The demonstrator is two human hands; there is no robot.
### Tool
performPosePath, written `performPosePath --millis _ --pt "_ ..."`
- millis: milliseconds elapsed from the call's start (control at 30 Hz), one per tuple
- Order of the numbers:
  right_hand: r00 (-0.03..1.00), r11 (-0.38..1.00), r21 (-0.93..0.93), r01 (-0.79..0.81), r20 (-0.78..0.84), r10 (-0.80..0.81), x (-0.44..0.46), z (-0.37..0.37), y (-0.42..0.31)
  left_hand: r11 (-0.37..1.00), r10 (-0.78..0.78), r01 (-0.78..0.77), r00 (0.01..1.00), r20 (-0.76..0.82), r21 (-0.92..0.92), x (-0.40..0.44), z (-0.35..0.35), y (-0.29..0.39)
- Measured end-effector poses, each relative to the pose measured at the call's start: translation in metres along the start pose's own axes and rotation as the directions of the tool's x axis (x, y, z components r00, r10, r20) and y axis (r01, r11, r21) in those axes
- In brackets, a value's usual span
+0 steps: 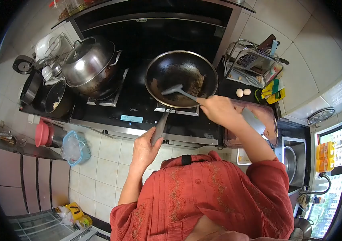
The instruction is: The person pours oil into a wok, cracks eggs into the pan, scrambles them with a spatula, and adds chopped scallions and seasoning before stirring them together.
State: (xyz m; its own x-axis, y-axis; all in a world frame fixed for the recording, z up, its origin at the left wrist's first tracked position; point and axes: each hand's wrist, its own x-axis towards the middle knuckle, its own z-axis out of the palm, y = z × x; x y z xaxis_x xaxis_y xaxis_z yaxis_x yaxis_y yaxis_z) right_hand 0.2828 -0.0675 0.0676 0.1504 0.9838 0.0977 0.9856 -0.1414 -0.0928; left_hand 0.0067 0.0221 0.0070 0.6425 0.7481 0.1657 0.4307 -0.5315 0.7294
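Observation:
A dark wok [181, 72] sits over the right side of the black stove [132, 90], with brownish patches on its inner surface. My left hand [146, 148] is closed round the wok's handle [161, 127], in front of the stove edge. My right hand [218, 110], just past the wok's right front rim, grips the handle of a grey spatula [175, 90]. The spatula's blade rests in the lower left part of the wok, or just above it; I cannot tell which.
A lidded steel pot [88, 66] stands on the left burner. Right of the wok are two eggs [243, 92], a cutting board [273, 128] with a cleaver [253, 120], and a wire rack [255, 60]. A sink [293, 160] lies farther right.

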Motion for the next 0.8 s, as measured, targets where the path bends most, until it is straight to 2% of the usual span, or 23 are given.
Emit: performPosePath --millis 67,100,167,267,333,400,433,500,533,567,633,667,733,767,800 --pt "1.0 0.999 -0.043 -0.014 0.02 0.015 -0.026 -0.03 0.011 1.0 0.013 -0.013 1.0 -0.008 0.003 0.0 -0.001 0.0" --pt "0.989 0.992 -0.079 -0.102 0.103 0.11 -0.03 -0.047 0.012 1.0 0.003 -0.003 1.0 -0.004 0.0 0.0 -0.002 0.002" --pt "0.989 0.976 -0.181 -0.117 0.072 0.132 -0.035 -0.056 0.029 1.0 0.0 0.0 1.0 0.009 -0.002 0.0 -0.001 0.004" --pt "0.985 0.973 -0.157 -0.171 -0.034 0.167 -0.014 -0.015 0.055 1.0 -0.015 0.015 1.0 0.023 -0.001 0.0 -0.001 0.005" --pt "0.976 0.968 -0.137 -0.21 -0.088 0.199 -0.001 0.008 0.061 0.997 -0.08 0.08 0.996 0.046 0.009 0.0 -0.002 0.009" --pt "0.959 0.967 -0.017 -0.255 -0.134 0.25 0.007 0.017 0.06 0.998 -0.053 0.052 0.998 0.036 0.019 -0.001 -0.002 0.008" --pt "0.959 0.968 -0.019 -0.251 -0.138 0.246 0.005 0.012 0.06 0.999 -0.037 0.036 0.999 0.022 0.022 -0.001 -0.002 0.008" --pt "0.922 0.934 0.2 -0.295 -0.198 0.333 -0.008 0.001 0.064 0.999 -0.017 0.016 1.0 0.012 0.033 0.001 -0.001 0.008" --pt "0.924 0.927 0.294 -0.234 -0.23 0.306 -0.014 0.004 0.076 0.999 0.011 -0.011 1.0 0.014 0.05 0.0 -0.002 0.007" --pt "0.919 0.88 0.385 -0.277 -0.161 0.359 -0.022 0.002 0.083 0.999 0.009 -0.009 1.0 0.016 0.049 -0.002 -0.001 0.007" --pt "0.915 0.828 0.542 -0.142 -0.246 0.319 -0.037 0.019 0.098 0.999 -0.036 0.036 0.999 0.011 0.038 -0.002 -0.001 0.007" --pt "0.918 0.829 0.542 -0.138 -0.245 0.313 -0.043 0.024 0.102 0.998 -0.041 0.041 0.999 0.007 0.038 -0.003 -0.002 0.009" --pt "0.907 0.554 0.796 -0.242 -0.017 0.421 -0.053 0.029 0.098 0.993 0.022 -0.022 1.0 0.0 0.113 -0.005 -0.006 0.014" --pt "0.908 0.55 0.799 -0.243 -0.013 0.42 -0.058 0.03 0.093 0.993 0.018 -0.018 1.0 0.002 0.118 -0.006 -0.005 0.012" --pt "0.864 0.328 0.891 -0.314 0.126 0.487 -0.061 0.021 0.081 0.992 0.047 -0.043 0.998 -0.039 0.116 -0.007 -0.003 0.009"
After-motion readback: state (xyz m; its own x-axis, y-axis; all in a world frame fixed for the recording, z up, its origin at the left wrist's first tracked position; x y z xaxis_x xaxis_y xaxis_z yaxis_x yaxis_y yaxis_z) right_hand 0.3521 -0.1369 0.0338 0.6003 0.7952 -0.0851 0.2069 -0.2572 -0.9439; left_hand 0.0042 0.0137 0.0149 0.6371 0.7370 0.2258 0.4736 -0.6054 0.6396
